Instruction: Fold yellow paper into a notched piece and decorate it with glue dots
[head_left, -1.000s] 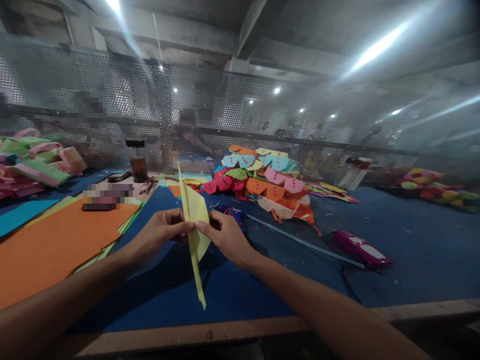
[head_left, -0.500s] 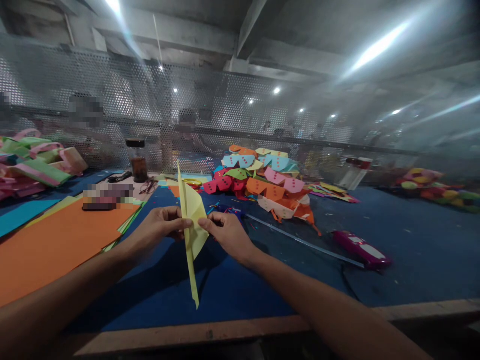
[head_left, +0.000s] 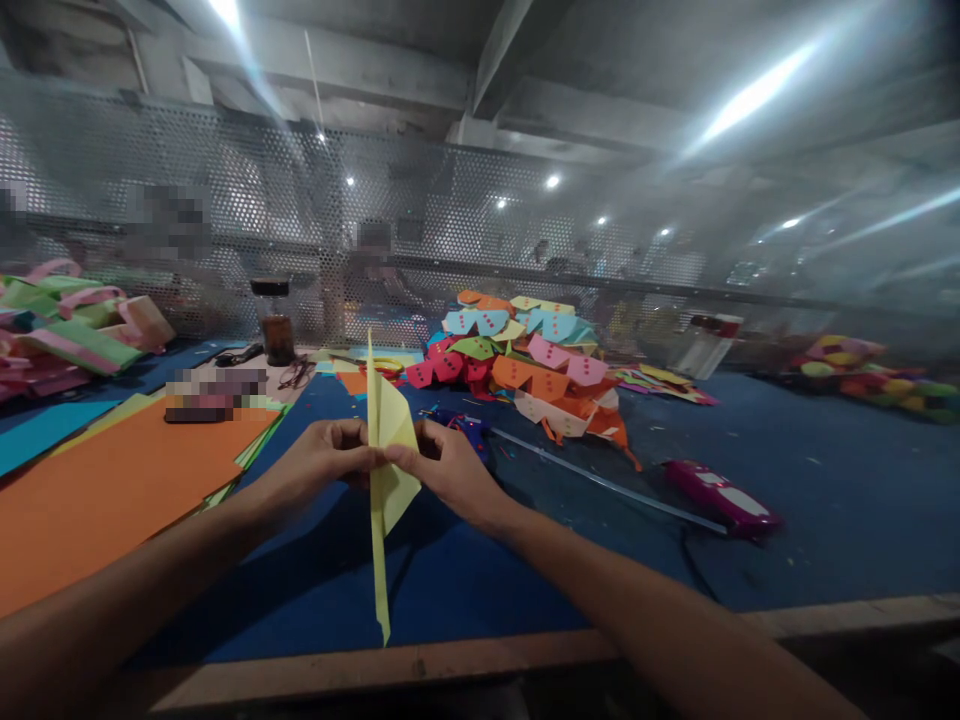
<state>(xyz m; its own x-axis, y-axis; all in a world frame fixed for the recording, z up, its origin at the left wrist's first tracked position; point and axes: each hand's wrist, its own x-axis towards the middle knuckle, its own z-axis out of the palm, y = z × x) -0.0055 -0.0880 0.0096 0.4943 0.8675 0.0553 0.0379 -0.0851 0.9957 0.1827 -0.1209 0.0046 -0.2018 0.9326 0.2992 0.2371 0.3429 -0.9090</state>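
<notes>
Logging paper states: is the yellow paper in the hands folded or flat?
Folded. The yellow paper shows a long narrow strip with a wider flap angling off its right side.

Paper (head_left: pixel 397 488) above table (head_left: pixel 847 500), sheets (head_left: pixel 127 480) left, cutouts (head_left: pixel 551 385) (piled) behind right, jar (head_left: pixel 279 335) behind sheets

In front of you the table (head_left: pixel 510 595) is showing a blue top with a brown front edge (head_left: pixel 420 663), and on your left it is carrying a paper stack (head_left: pixel 135 465), orange uppermost, with a pink-and-green pile (head_left: pixel 82 325) lying behind. Toward the back middle, dotted cutouts (head_left: pixel 551 384) are heaping up. On your right, a purple device (head_left: pixel 724 498) is resting by a clear strip's (head_left: pixel 600 483) end, while two bottles (head_left: pixel 706 348) are standing farther back.
</notes>
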